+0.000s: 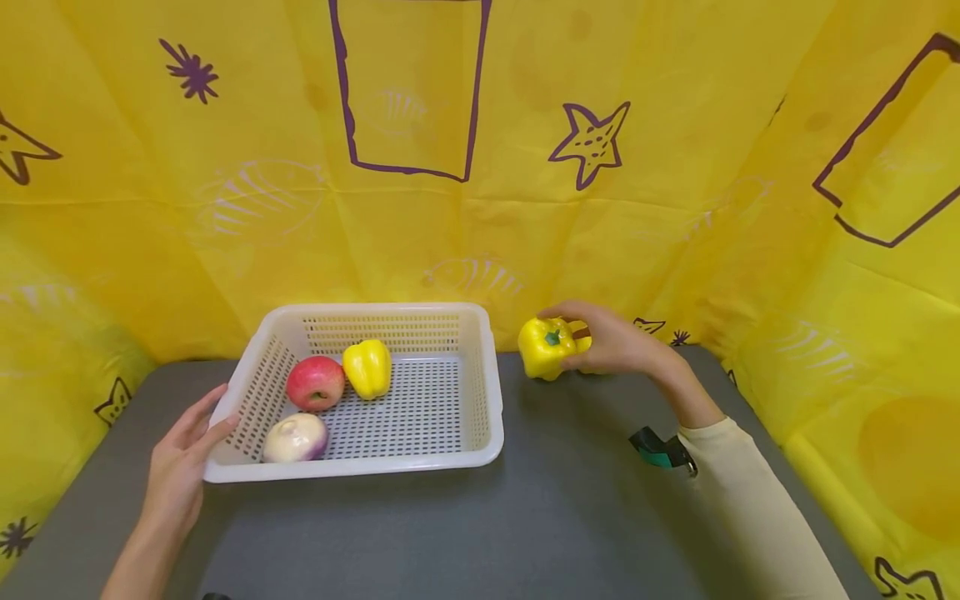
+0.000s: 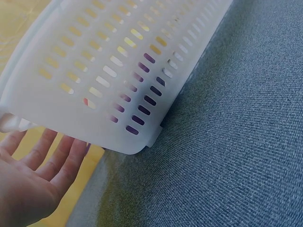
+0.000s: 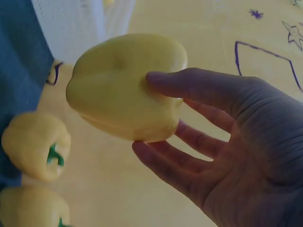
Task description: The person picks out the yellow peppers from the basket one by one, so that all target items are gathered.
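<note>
A desk walled in by bright cloth; home, lab or studio, I can't tell from here.
The creased yellow cloth, printed with purple starfish and pale fish skeletons, hangs like a backdrop behind the grey desk and down both its sides, hiding whatever room lies beyond; up close the desk's top shows a woven texture.
</note>
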### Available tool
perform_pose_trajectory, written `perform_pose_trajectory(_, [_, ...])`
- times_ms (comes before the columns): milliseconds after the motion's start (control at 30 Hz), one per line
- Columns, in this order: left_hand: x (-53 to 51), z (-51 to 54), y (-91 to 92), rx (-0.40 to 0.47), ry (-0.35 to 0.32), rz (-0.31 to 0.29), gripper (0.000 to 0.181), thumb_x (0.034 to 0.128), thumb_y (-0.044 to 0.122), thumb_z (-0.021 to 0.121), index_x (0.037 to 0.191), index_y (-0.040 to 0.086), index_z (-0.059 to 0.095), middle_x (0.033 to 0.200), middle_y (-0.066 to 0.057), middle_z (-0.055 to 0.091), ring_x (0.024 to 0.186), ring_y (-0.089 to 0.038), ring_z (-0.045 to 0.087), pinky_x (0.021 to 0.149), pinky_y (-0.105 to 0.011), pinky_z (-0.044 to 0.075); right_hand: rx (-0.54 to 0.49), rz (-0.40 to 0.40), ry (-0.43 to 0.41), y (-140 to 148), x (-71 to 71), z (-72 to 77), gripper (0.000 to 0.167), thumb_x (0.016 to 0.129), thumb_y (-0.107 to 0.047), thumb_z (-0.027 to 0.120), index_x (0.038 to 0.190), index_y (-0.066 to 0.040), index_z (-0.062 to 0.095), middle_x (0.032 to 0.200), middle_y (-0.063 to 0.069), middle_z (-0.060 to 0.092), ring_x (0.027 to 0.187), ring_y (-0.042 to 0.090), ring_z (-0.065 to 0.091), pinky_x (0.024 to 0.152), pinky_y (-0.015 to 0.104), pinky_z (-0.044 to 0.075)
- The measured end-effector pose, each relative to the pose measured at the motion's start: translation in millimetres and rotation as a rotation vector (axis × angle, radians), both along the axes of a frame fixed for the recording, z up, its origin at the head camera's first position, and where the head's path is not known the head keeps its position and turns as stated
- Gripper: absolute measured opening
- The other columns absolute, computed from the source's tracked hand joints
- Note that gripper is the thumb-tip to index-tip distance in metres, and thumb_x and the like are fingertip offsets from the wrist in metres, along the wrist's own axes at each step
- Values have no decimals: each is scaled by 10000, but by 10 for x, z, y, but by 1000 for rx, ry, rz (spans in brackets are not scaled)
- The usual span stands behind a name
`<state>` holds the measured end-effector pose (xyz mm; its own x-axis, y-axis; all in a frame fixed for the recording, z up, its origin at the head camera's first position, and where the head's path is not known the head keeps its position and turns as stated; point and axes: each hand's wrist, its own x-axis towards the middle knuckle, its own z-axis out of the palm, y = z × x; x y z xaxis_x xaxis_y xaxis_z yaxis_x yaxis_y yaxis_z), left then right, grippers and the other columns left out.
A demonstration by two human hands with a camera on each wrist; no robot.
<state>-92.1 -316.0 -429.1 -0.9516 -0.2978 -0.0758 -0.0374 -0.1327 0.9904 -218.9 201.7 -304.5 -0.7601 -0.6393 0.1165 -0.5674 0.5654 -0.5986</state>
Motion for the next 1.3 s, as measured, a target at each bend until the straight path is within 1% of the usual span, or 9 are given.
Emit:
perform_pose_trajectory(133, [4,0,-2,5,25,-2,545,937,117,666,1445,229,501,1018,205,690,856,7,659,660,-182,523,27,-2,19,161,-35,16,629,734,-15,807,1319,-17,574,1305,136,584,1175,340,526,975,546,433])
perform_pose_trajectory(233, [6,3,-2,2,32,-5,540,939,115,664,1443,228,504,1025,203,689,859,5,659,663,-183,523,13,-8,-15,315,-82,0,624,762,-1,790,1338,-10,552,1332,141,559,1211,351,506,985,551,429])
perform_pose_trajectory(367, [7,7,1,-12,12,6,549,935,136,674,1446,236,500,1023,226,677,857,12,652,659,-182,520,-19,-34,-44,528,-95,21,637,771,55,766,1356,38,514,1365,200,518,1251,410,467,990,583,411])
perform_pose_trajectory(433, [7,8,3,-17,3,11,554,934,146,677,1449,239,496,1021,235,671,857,16,648,658,-180,518,-14,-50,-31,633,-95,34,644,762,64,765,1355,41,515,1364,206,521,1250,417,467,984,589,412])
perform_pose_trajectory(467, [7,10,3,-19,-1,13,556,933,151,678,1450,241,494,1018,238,669,856,17,647,657,-181,519,-13,-55,-29,664,-72,69,642,757,79,760,1349,65,510,1360,240,515,1247,453,457,978,613,402])
perform_pose_trajectory(700, [8,12,9,-10,15,0,552,938,138,670,1451,233,492,1025,219,680,859,9,655,658,-189,527,-2,-84,-36,942,-110,46,648,748,77,757,1346,67,507,1353,255,513,1251,512,435,955,642,396])
perform_pose_trajectory(967, [16,14,6,0,29,3,538,937,122,669,1439,231,509,1024,206,688,858,8,655,660,-184,523,97,-168,-51,1169,-117,49,651,785,34,745,1384,18,488,1406,250,471,1283,528,390,942,643,409])
perform_pose_trajectory(1167, [27,6,-9,11,33,-7,533,941,110,659,1437,236,510,1022,195,694,844,-6,664,649,-200,535,117,-191,-93,1332,-185,19,650,798,56,711,1396,43,456,1405,280,453,1290,550,363,945,645,405])
perform_pose_trajectory(1300, [15,1,-2,12,30,-22,541,945,114,655,1447,236,496,1031,196,690,852,-8,666,652,-209,540,133,-204,-95,1439,-262,-41,645,779,82,701,1378,68,463,1379,295,471,1273,555,378,944,650,401])
